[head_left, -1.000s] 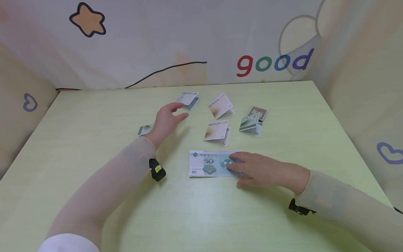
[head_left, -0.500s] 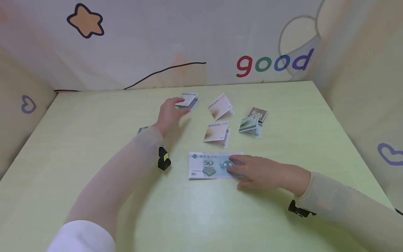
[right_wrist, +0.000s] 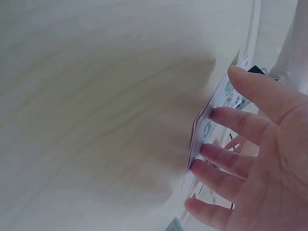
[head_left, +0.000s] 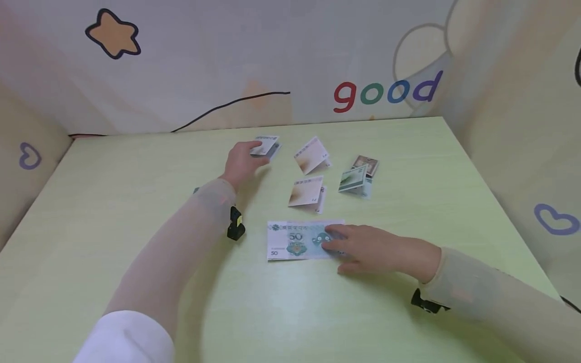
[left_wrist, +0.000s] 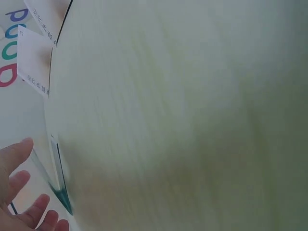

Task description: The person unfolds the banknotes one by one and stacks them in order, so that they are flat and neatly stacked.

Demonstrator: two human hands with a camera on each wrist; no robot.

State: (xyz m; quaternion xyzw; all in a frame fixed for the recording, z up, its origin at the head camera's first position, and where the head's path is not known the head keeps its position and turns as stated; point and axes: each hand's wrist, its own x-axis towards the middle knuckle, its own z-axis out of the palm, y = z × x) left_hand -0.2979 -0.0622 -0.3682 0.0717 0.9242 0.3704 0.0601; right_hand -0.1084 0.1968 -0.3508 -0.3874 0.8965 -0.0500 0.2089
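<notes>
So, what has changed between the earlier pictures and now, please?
The left grip moved forward and slightly right, onto the greyish folded banknote; whether it holds this is unclear. The right grip stayed on the 50 play banknote, and the two pinkish folded banknotes stayed put.

The head view looks forward and down from the near side of the table (head_left: pixel 113 212), taking in much of its top. Both wrist views sit low over the table, close and turned sideways. Left wrist and head share the lettering (head_left: pixel 389 93) beyond the table; right wrist and head, the 50 note (head_left: pixel 281 239) on it.
</notes>
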